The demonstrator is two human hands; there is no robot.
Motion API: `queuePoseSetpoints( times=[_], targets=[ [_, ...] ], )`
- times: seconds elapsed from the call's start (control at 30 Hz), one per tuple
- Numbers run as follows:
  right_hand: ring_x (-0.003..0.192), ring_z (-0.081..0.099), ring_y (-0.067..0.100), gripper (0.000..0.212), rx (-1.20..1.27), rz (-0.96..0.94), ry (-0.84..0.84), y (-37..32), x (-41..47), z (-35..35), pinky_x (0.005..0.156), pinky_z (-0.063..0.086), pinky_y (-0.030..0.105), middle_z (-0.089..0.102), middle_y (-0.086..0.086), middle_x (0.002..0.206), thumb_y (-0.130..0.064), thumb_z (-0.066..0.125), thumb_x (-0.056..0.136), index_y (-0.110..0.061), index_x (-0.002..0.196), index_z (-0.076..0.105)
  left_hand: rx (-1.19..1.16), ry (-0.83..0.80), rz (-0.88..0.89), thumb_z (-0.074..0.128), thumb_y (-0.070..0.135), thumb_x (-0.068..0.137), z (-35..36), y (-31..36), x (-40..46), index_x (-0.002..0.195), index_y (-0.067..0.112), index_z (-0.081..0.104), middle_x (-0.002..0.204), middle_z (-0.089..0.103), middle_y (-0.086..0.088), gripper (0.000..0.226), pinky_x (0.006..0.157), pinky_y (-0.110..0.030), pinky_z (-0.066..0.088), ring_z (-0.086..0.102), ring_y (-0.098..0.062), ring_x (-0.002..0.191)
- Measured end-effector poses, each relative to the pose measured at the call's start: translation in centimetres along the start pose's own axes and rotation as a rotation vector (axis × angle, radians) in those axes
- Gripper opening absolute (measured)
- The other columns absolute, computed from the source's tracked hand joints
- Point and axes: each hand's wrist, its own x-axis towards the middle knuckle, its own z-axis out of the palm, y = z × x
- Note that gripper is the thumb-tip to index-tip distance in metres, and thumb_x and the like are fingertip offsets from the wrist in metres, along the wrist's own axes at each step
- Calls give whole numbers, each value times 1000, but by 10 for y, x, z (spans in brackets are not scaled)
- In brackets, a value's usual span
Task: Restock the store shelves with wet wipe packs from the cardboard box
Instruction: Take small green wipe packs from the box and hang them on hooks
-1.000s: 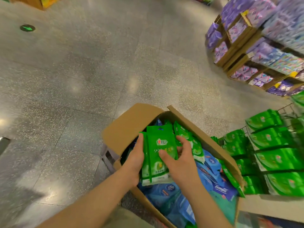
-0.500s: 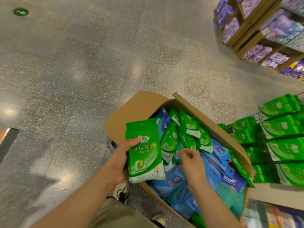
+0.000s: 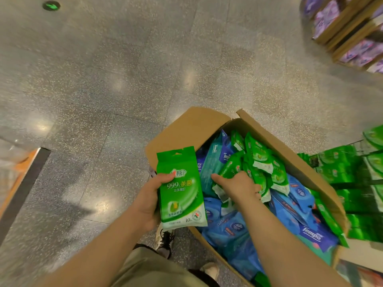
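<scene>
An open cardboard box (image 3: 290, 154) stands on the floor, full of green and blue wet wipe packs. My left hand (image 3: 148, 200) grips a stack of green wet wipe packs (image 3: 181, 189) upright at the box's left edge, thumb on the front. My right hand (image 3: 238, 186) reaches into the box, its fingers curled round another green pack (image 3: 231, 168) in the pile. Blue packs (image 3: 290, 216) lie underneath and toward the near side.
A wire shelf with rows of green packs (image 3: 344, 168) stands right of the box. Wooden shelves with purple packs (image 3: 356, 48) are at the upper right. Speckled floor (image 3: 124, 79) spreads to the left. My shoe (image 3: 164, 239) is beside the box.
My left hand has lifted the green packs out to the box's left edge. My right hand let go of them and went back into the pile of green packs.
</scene>
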Motion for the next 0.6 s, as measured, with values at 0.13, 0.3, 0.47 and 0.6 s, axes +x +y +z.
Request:
queuePoseSetpoints(
  times=[0.13, 0.3, 0.47, 0.6],
  targets=[
    [128, 38, 39, 74, 56, -33, 4, 6, -8, -6, 102, 41, 50, 57, 11, 126, -62, 74, 68, -18, 124, 56, 38, 26, 19, 75, 22, 68, 3, -3, 1, 115, 7, 71, 115, 74, -22, 49, 76, -42, 62, 75, -34, 88],
    [84, 63, 29, 32, 553, -53, 90, 26, -19, -10, 81, 54, 43, 69, 10, 94, -35, 60, 74, -19, 101, 63, 73, 42, -4, 65, 24, 76, 16, -4, 4, 114, 7, 69, 109, 76, -21, 42, 71, -41, 63, 76, -32, 82],
    [81, 67, 16, 29, 798, -168, 50, 39, -41, -24, 78, 58, 39, 70, 1, 100, -37, 72, 86, -21, 107, 60, 180, 30, -21, 64, 19, 85, 35, -5, 9, 103, 9, 70, 93, 79, -16, 22, 61, -34, 62, 76, -28, 70],
    [103, 72, 39, 32, 1164, -242, -166, 42, -64, -44, 91, 57, 61, 76, 13, 113, -7, 68, 92, -14, 122, 61, 245, 30, -46, 63, 19, 90, 51, -13, 17, 105, 9, 70, 93, 79, -16, 20, 58, -32, 62, 76, -27, 70]
  ],
)
